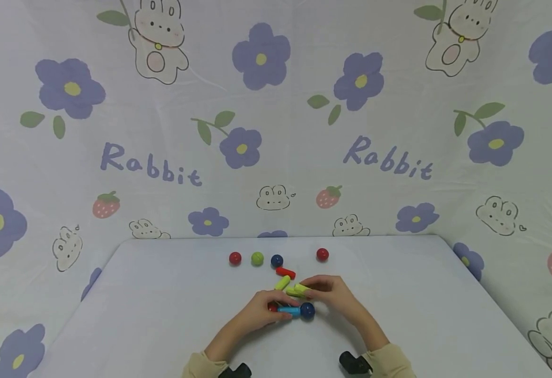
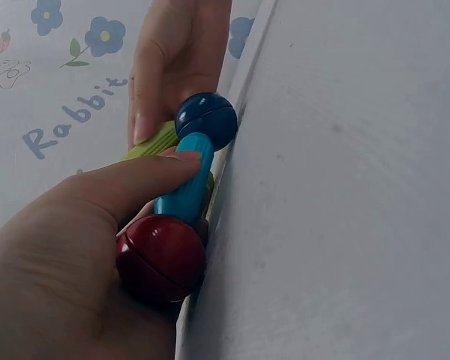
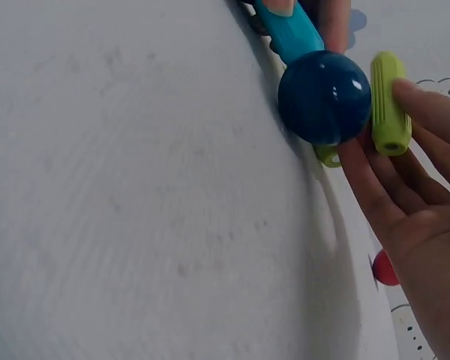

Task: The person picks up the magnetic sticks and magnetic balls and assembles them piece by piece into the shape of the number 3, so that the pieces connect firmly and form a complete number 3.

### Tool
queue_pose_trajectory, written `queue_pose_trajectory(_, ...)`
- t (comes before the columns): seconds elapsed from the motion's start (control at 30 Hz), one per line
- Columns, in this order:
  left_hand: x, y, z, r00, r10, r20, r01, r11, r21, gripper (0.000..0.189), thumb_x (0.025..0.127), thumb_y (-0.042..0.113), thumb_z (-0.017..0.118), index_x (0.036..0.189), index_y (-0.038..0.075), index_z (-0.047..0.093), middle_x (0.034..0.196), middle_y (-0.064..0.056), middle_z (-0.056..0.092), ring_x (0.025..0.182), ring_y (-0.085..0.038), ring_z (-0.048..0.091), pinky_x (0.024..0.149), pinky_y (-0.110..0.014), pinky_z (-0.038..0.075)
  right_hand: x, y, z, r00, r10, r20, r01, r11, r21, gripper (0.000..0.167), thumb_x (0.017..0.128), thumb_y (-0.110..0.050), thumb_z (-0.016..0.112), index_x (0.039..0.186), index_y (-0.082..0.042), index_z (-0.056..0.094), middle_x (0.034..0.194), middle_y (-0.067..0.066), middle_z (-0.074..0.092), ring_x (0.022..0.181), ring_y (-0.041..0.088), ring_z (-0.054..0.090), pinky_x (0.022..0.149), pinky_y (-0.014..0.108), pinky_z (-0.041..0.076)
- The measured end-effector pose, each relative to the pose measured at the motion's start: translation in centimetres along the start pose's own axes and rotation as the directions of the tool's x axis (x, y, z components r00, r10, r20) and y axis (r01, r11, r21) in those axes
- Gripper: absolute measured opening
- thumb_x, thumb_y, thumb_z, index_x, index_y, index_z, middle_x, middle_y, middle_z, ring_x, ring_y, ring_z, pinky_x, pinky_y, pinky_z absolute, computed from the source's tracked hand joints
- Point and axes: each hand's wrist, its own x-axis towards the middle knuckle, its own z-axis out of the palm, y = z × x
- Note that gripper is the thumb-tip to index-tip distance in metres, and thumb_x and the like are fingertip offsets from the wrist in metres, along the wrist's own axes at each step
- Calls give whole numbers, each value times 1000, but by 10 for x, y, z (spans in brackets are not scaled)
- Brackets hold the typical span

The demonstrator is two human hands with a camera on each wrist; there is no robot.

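My left hand [image 1: 261, 312] grips a light-blue ribbed rod [image 2: 184, 184], its thumb lying along the side. A dark-blue ball [image 1: 307, 311] is on the rod's right end and a red ball [image 2: 161, 259] on its left end, partly covered by the hand in the head view. Just beyond it, my right hand [image 1: 336, 295] pinches a yellow-green ribbed rod [image 3: 390, 105] between thumb and fingers. A second yellow-green rod [image 1: 291, 292] lies close under it, and another yellow-green rod [image 1: 282, 283] is a little farther left.
Behind the hands a short red rod [image 1: 285, 272] lies on the white table [image 1: 162, 294]. Along the back are a red ball [image 1: 235, 258], a green ball [image 1: 257, 258], a blue ball [image 1: 277, 261] and another red ball [image 1: 322, 254]. Rabbit-print cloth hangs behind.
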Motion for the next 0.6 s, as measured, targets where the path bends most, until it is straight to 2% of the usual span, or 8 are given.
queue_pose_trajectory(0.1,0,1,0,1000,-6,-2,6,1000,-3,27,86,19,74,112,24,73,115,9,72,114,-9,57,103,-26,41,3,-1,3,997,5,78,-7,1000,27,32,92,-26,67,119,-9,68,123,12,68,105,13,66,92,21,53)
queue_pose_trajectory(0.2,0,0,1,1000,-17,-4,17,1000,2,26,86,20,74,111,26,73,117,10,71,115,-9,56,105,-30,39,7,-2,6,993,-6,115,8,1000,-20,31,93,-29,65,119,-12,68,122,8,69,108,14,65,96,25,52)
queue_pose_trajectory(0.33,0,0,1,1000,-24,-7,24,1000,0,26,86,20,74,111,26,73,120,10,70,117,-10,55,106,-30,39,15,-5,11,992,-5,128,16,996,-82,29,94,-32,64,118,-16,69,121,4,69,110,15,64,99,31,51)
queue_pose_trajectory(0.6,1,-1,1,1000,-1,0,1,1000,3,27,86,20,74,113,22,73,118,9,71,114,-6,56,102,-23,41,30,-8,20,989,-29,147,44,994,-101,28,94,-27,64,117,-11,69,121,8,69,112,21,64,103,39,50)
